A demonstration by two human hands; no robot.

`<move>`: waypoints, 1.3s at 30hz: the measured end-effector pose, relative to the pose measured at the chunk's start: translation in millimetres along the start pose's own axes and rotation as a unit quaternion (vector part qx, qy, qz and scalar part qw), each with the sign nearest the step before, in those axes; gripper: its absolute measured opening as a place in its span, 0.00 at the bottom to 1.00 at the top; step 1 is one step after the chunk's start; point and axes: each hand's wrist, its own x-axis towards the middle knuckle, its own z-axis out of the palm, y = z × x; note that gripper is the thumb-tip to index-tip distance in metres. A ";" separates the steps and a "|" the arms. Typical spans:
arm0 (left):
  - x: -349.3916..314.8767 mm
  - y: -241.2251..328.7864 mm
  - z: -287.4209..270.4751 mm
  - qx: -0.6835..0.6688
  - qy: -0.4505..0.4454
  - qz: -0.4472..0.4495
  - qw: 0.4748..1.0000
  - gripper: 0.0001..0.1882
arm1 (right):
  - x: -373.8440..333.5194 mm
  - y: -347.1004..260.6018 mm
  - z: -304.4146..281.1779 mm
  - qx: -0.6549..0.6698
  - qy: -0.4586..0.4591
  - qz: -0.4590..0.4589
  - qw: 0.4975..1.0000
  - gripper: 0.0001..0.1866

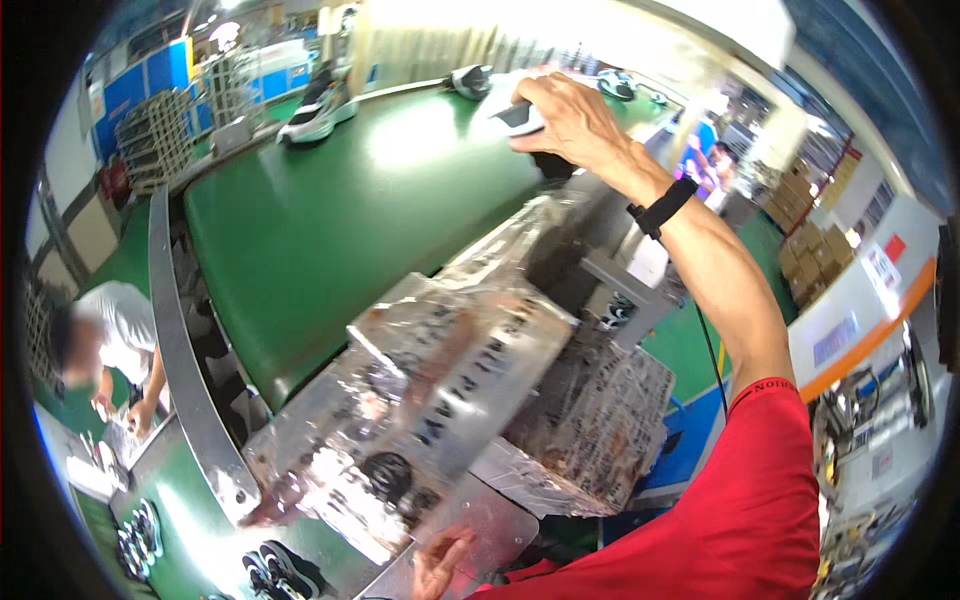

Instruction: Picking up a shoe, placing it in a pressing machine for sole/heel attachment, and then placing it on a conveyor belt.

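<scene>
My right arm, in a red sleeve with a black wristband, stretches forward over a green conveyor belt (330,210). Its hand (575,118) is closed over a black-and-white shoe (520,122), most of which the fingers and palm cover. At the lower edge my left hand (440,565) lies by a bare metal plate (490,525), fingers loosely apart and nothing visible in them. Between the hands stands a metal box (470,385) wrapped in crinkled clear film with dark lettering. A white-and-black sneaker (318,112) sits at the belt's far left.
More shoes (468,80) stand along the belt's far side. A metal rail (180,350) borders it at left, where another person (115,340) works. Sneakers (280,570) sit on a lower green surface. Wrapped machine parts (600,420) stand right of the box; cartons (815,255) are stacked farther off.
</scene>
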 end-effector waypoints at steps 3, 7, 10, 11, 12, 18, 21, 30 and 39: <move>0.6 21.3 33.6 0.020 -0.176 0.038 0.983 0.32 | -13.2 -32.1 -85.8 0.108 0.095 0.133 0.981 0.25; 8.8 77.8 110.2 -0.077 -0.326 0.137 0.932 0.42 | -81.4 -69.5 -210.8 0.194 0.224 0.175 0.939 0.28; 17.9 117.7 188.8 -0.168 -0.427 0.162 0.874 0.47 | -167.4 -98.8 -281.6 0.344 0.164 0.350 0.856 0.22; 8.2 128.7 222.1 -0.179 -0.425 0.145 0.876 0.52 | -201.4 -107.0 -294.6 0.397 0.169 0.402 0.808 0.20; 1.8 130.7 250.0 -0.187 -0.445 0.127 0.867 0.53 | -233.5 -114.1 -304.3 0.405 0.162 0.408 0.802 0.20; -61.2 22.0 369.9 -0.115 -0.517 -0.020 0.848 0.30 | -426.4 -220.1 -384.4 0.395 0.199 0.640 0.629 0.23; -113.5 -31.3 431.7 -0.092 -0.498 -0.077 0.859 0.25 | -524.8 -303.6 -425.1 0.392 0.355 0.682 0.504 0.32; -261.3 -246.4 610.0 0.195 -0.671 0.022 0.715 0.30 | -725.6 -456.1 -565.0 -0.043 0.469 0.803 0.366 0.34; -250.9 -494.2 821.4 0.445 -0.605 0.281 0.598 0.44 | -795.7 -541.7 -672.7 -0.257 0.493 0.785 0.272 0.30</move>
